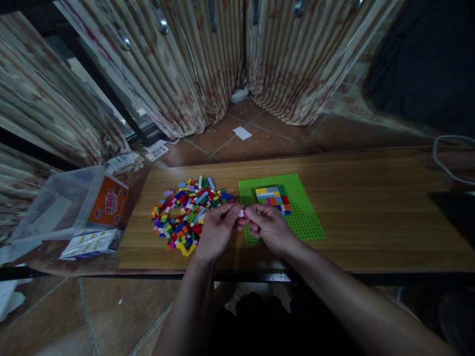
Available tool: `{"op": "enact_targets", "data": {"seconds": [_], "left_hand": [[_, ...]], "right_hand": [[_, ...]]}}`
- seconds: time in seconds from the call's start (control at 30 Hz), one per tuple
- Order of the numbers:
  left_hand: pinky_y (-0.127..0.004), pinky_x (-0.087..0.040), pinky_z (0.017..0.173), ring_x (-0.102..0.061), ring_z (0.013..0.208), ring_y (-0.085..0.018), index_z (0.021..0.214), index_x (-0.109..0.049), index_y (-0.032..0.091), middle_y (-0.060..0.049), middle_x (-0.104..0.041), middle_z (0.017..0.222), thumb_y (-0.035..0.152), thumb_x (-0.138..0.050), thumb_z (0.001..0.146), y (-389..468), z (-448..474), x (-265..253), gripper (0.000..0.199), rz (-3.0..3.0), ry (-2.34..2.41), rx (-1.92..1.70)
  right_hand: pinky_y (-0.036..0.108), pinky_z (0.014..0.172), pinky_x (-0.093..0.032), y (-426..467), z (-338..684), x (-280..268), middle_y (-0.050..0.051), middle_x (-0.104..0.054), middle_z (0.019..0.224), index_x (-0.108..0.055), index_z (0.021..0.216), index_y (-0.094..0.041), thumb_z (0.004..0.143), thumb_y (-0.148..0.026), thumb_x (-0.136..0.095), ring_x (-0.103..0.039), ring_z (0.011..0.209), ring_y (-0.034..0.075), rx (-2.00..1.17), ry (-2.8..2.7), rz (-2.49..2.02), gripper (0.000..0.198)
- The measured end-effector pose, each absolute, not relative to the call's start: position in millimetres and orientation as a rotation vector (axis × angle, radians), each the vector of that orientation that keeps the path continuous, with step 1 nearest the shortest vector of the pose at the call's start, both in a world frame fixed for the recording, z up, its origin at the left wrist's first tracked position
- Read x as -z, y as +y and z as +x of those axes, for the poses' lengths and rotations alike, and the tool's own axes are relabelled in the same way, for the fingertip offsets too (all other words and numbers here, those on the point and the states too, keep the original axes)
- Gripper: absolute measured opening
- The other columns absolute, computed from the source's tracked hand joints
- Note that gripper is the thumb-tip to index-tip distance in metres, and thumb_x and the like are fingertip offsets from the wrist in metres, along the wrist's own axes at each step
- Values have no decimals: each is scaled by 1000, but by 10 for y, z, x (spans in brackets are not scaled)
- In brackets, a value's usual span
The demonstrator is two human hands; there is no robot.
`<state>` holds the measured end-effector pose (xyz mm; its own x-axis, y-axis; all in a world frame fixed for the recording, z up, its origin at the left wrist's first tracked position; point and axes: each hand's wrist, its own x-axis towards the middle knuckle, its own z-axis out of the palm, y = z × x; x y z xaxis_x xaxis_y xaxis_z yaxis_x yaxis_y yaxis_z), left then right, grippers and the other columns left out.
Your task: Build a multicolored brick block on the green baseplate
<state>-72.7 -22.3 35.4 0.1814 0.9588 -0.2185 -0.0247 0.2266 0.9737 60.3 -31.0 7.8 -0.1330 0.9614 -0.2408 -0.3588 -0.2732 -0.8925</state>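
Note:
My left hand (218, 228) and my right hand (272, 227) meet over the table's front half, fingertips closed in a pinch. Between them shows a small whitish toy brick (241, 213), with a hint of pink at its right side; whether that is a second brick I cannot tell. Beneath and beyond my right hand lies a green baseplate (308, 217). On it sits a flat multicoloured block of bricks (272, 194), its near left part hidden by my right hand. A loose pile of mixed bricks (185, 210) spreads to the left of my left hand.
The wooden table (371, 212) extends far to the right, where a dark flat object (454, 212) lies. Left of it stand a clear plastic bin (55, 198) with an orange label and a white-and-yellow carton (92, 243). Curtains (208, 64) hang behind.

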Motion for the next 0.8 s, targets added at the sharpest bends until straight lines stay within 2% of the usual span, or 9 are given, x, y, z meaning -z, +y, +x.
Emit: {"op": "enact_targets", "data": {"seconds": [0.13,0.37,0.47,0.57,0.67,0.8], "left_hand": [[-23,-47,58,-58,62,-12,87,-73,14,-2,-67,68,43,-71,76,-228,-724,-360,31,1021,1127,-958],[-20,-42,55,-54,60,-8,83,-70,15,0,-63,68,42,-77,71,-214,-764,-359,31,862,1069,-1036],[-19,-41,54,-53,59,-6,78,-68,15,1,-63,69,43,-78,69,-207,-764,-336,32,834,1042,-1039],[-18,-42,55,-54,59,-6,79,-68,15,2,-63,67,40,-81,67,-212,-738,-317,30,797,1049,-1036],[-19,-44,56,-56,59,-7,79,-69,15,2,-64,65,36,-83,64,-217,-706,-310,30,790,1085,-1030],[-20,-46,57,-58,60,-8,78,-71,13,1,-67,67,35,-84,62,-222,-692,-313,30,813,1117,-1039]], "right_hand": [[21,40,-27,-319,593,-94,-5,-48,48,-61,63,-18,69,-50,-76,-36,42,6,-1679,-718,-970,36],[21,47,-36,-293,644,-187,-2,-59,64,-64,69,-19,66,-32,-69,-44,52,8,-1875,-414,-853,15],[21,47,-35,-300,639,-202,-1,-60,65,-64,70,-19,67,-39,-72,-44,52,8,-1855,-469,-871,21],[21,44,-31,-320,608,-183,-4,-55,57,-63,68,-19,70,-46,-75,-40,48,7,-1777,-656,-899,30],[21,42,-27,-336,587,-139,-7,-49,49,-62,66,-19,69,-48,-77,-36,43,6,-1674,-752,-956,33],[22,40,-25,-338,599,-96,-7,-48,46,-62,66,-19,69,-50,-77,-37,40,6,-1604,-786,-998,35]]}}
